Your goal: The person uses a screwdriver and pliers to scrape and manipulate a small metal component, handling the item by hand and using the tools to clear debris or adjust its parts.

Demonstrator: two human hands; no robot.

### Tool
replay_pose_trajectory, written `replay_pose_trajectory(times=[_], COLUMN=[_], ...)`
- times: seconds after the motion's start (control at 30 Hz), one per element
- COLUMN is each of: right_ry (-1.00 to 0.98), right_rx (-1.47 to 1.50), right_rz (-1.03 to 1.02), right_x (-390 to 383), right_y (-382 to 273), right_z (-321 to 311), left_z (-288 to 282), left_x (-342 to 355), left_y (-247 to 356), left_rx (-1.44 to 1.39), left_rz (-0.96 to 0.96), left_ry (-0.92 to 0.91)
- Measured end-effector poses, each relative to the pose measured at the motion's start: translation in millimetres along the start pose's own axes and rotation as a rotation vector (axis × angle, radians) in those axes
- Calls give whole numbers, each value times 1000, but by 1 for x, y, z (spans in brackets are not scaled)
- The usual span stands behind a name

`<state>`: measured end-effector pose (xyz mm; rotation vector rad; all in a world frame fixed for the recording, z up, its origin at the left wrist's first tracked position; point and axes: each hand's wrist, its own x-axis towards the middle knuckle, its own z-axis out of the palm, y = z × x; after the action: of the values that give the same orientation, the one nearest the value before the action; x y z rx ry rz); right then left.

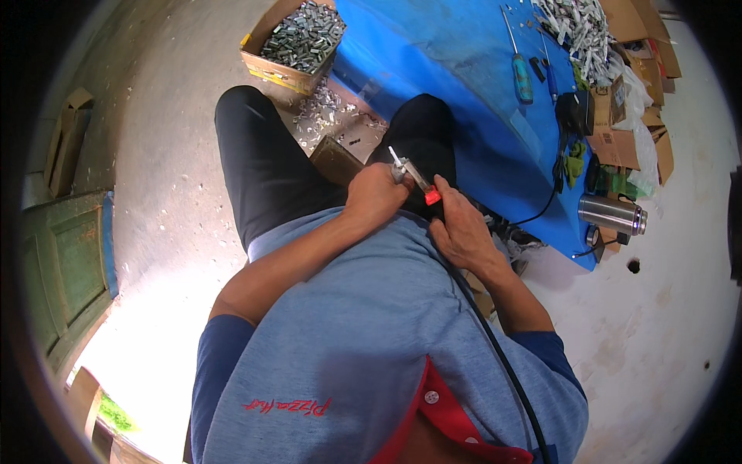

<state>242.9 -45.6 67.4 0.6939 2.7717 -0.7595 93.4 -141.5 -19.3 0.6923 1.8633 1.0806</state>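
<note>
Close above my lap, my left hand [377,193] is closed, its fingertips pinching a small grey metal piece [399,168]. A thin white tip sticks out past that piece. From it, a slim silver shaft [418,177] slants toward my right hand [462,228] and ends in a red part [433,196]. My right thumb and fingers are closed about the red end. Whether the shaft and the grey piece are joined I cannot tell. Below my hands, between my knees, stands a brown box [336,160], partly hidden by my left leg and hand.
A cardboard box [255,58] full of small metal pieces stands ahead, scraps [328,116] strewn beside it. On the blue-covered table [464,85] at right lie a teal-handled screwdriver [522,80], a blue-handled one [552,79], heaped silvery parts [578,35] and a steel flask [609,214].
</note>
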Motion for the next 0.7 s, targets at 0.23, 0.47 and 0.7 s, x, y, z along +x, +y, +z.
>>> replay_pose_trajectory(times=[0.23, 0.47, 0.7], right_ry=[89, 67, -149], right_rx=[-257, -432, -397], right_rz=[-121, -236, -144], right_x=[-2, 3, 9], right_y=[5, 6, -4], right_z=[-4, -28, -47], left_z=[3, 1, 4], left_x=[2, -2, 1], left_y=[-2, 7, 1], left_rx=[95, 165, 260], left_rz=[16, 56, 81], left_ry=[9, 25, 48])
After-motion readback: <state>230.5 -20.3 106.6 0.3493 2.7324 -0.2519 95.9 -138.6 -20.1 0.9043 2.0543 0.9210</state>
